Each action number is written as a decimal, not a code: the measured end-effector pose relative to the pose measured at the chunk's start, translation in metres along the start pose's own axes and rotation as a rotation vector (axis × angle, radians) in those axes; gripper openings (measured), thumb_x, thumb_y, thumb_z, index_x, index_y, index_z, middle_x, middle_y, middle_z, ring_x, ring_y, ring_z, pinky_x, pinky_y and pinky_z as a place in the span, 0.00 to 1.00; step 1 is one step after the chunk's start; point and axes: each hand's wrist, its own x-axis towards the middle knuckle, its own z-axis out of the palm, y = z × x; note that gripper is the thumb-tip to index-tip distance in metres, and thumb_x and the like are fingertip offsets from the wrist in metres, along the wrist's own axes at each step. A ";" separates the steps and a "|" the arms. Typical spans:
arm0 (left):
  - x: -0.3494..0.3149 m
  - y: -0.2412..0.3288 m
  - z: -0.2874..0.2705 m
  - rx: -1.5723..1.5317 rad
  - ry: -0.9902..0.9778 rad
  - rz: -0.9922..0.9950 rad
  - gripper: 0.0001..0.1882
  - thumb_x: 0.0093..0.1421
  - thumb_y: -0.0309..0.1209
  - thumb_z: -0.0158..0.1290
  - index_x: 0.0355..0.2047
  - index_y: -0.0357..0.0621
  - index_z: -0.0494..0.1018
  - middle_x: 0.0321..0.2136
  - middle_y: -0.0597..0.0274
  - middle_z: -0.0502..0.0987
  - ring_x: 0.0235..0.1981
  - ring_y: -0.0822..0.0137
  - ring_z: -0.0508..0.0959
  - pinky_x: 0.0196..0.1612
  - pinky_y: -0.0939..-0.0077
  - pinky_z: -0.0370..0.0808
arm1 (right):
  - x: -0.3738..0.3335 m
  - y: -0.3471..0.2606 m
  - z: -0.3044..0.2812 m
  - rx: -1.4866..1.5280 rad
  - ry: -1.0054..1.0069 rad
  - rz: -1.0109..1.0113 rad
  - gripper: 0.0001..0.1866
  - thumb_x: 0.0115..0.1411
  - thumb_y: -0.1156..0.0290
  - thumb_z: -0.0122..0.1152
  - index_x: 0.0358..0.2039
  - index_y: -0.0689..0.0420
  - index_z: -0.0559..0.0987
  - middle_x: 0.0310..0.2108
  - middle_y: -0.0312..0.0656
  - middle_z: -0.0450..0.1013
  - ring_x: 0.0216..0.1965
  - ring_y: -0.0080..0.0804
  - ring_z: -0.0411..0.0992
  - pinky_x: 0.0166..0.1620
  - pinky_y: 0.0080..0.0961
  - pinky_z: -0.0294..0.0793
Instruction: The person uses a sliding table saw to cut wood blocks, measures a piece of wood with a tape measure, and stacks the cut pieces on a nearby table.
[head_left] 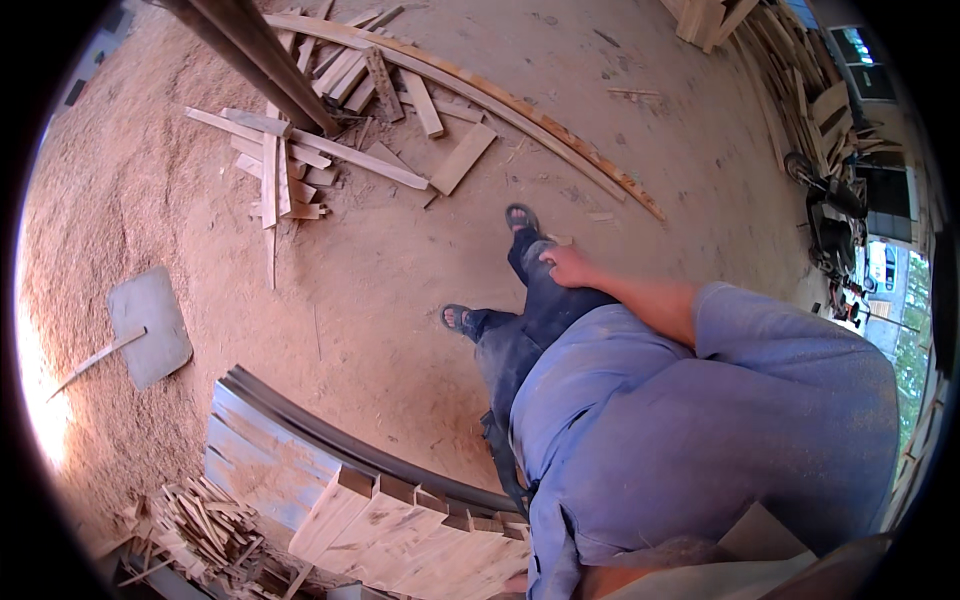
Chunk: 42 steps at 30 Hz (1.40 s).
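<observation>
My right hand [568,266] hangs beside my dark trousers [560,298], its fingers curled in a loose fist with nothing visible in them. Only a small part of my left hand [516,582] shows at the lower edge, against the near end of a row of pale wooden blocks [400,530]; its fingers are hidden. The blocks lie side by side on a metal-topped bench [265,450] with sawdust on it. A dark metal rail [370,455] runs along the bench's edge close to my legs.
A flat grey shovel [150,325] lies on the sawdust heap [110,210] at left. Wood offcuts [285,165] surround a post [265,65] ahead. Long curved boards [480,92] lie on the ground. Thin scraps [205,525] are piled beside the bench. A motorbike [835,215] stands far right.
</observation>
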 end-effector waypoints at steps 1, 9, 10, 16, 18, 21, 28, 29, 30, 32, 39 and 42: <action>-0.004 0.005 -0.006 0.039 -0.020 0.015 0.47 0.71 0.56 0.48 0.73 0.28 0.53 0.74 0.33 0.52 0.73 0.36 0.55 0.74 0.46 0.55 | 0.007 0.002 -0.015 0.021 -0.043 0.058 0.22 0.56 0.74 0.56 0.51 0.59 0.84 0.51 0.57 0.80 0.56 0.55 0.77 0.60 0.46 0.75; -0.065 0.096 -0.056 0.360 -0.140 0.067 0.46 0.72 0.57 0.49 0.73 0.29 0.53 0.73 0.33 0.54 0.71 0.36 0.58 0.73 0.45 0.57 | 0.131 0.077 -0.061 0.143 -0.055 0.092 0.23 0.55 0.74 0.57 0.53 0.57 0.83 0.52 0.55 0.80 0.56 0.54 0.77 0.60 0.45 0.75; -0.064 0.126 -0.059 0.359 -0.198 0.122 0.46 0.72 0.57 0.49 0.74 0.29 0.53 0.73 0.33 0.54 0.71 0.36 0.58 0.73 0.45 0.57 | 0.147 0.093 -0.070 0.148 -0.073 0.132 0.24 0.55 0.74 0.57 0.53 0.56 0.83 0.52 0.55 0.80 0.56 0.54 0.77 0.60 0.44 0.75; -0.106 0.392 -0.013 -0.103 -0.552 0.667 0.37 0.69 0.44 0.59 0.71 0.36 0.61 0.69 0.35 0.63 0.70 0.36 0.61 0.71 0.41 0.57 | 0.225 0.137 -0.116 -0.056 -0.200 0.127 0.24 0.56 0.75 0.58 0.54 0.58 0.82 0.52 0.57 0.80 0.56 0.54 0.77 0.59 0.44 0.76; -0.118 0.454 0.015 -0.268 -0.724 0.721 0.33 0.68 0.37 0.59 0.69 0.37 0.65 0.68 0.37 0.65 0.70 0.36 0.62 0.71 0.42 0.58 | 0.256 0.153 -0.118 -0.178 -0.264 0.091 0.24 0.55 0.73 0.59 0.54 0.57 0.82 0.53 0.56 0.79 0.56 0.54 0.77 0.58 0.46 0.76; -0.136 0.498 0.076 -0.373 -0.985 0.459 0.30 0.66 0.32 0.58 0.67 0.36 0.66 0.67 0.37 0.66 0.69 0.35 0.63 0.71 0.44 0.59 | 0.306 0.154 -0.123 -0.351 -0.330 0.055 0.24 0.55 0.70 0.60 0.54 0.57 0.82 0.53 0.54 0.80 0.56 0.53 0.77 0.57 0.48 0.77; -0.159 0.462 0.237 -0.177 -1.042 0.567 0.31 0.63 0.32 0.59 0.63 0.30 0.67 0.65 0.35 0.66 0.65 0.32 0.65 0.70 0.44 0.60 | 0.422 0.115 -0.071 -0.332 -0.435 -0.038 0.22 0.53 0.68 0.63 0.50 0.60 0.81 0.51 0.56 0.80 0.55 0.56 0.76 0.56 0.47 0.77; -0.161 0.457 0.254 -0.164 -1.032 0.544 0.31 0.62 0.33 0.59 0.63 0.30 0.67 0.66 0.34 0.66 0.65 0.32 0.65 0.70 0.44 0.61 | 0.441 0.109 -0.052 -0.322 -0.485 -0.075 0.22 0.53 0.68 0.64 0.50 0.60 0.81 0.51 0.56 0.80 0.56 0.55 0.76 0.56 0.47 0.76; -0.161 0.453 0.270 -0.149 -1.025 0.529 0.32 0.62 0.34 0.59 0.63 0.31 0.67 0.66 0.34 0.66 0.65 0.32 0.65 0.69 0.44 0.62 | 0.461 0.107 -0.033 -0.420 -0.480 -0.108 0.25 0.53 0.68 0.65 0.53 0.60 0.79 0.53 0.54 0.79 0.58 0.53 0.75 0.59 0.47 0.74; -0.160 0.453 0.294 -0.072 -1.039 0.475 0.32 0.62 0.36 0.59 0.63 0.31 0.68 0.66 0.33 0.65 0.65 0.33 0.65 0.69 0.45 0.62 | 0.506 0.105 0.005 -0.619 -0.466 -0.178 0.31 0.55 0.68 0.67 0.60 0.58 0.77 0.57 0.50 0.76 0.62 0.49 0.72 0.64 0.47 0.70; -0.128 0.464 0.304 -0.109 -0.978 0.408 0.28 0.61 0.36 0.59 0.57 0.31 0.71 0.66 0.34 0.66 0.64 0.32 0.66 0.66 0.42 0.64 | 0.620 0.130 0.109 -0.842 -0.123 -0.502 0.37 0.55 0.69 0.67 0.66 0.61 0.69 0.65 0.50 0.67 0.71 0.48 0.60 0.73 0.46 0.56; -0.120 0.458 0.305 -0.133 -0.950 0.410 0.26 0.64 0.36 0.58 0.59 0.36 0.70 0.65 0.34 0.66 0.63 0.30 0.67 0.64 0.38 0.65 | 0.628 0.148 0.131 -0.867 -0.088 -0.529 0.36 0.56 0.71 0.65 0.66 0.60 0.69 0.62 0.50 0.69 0.68 0.47 0.63 0.70 0.46 0.59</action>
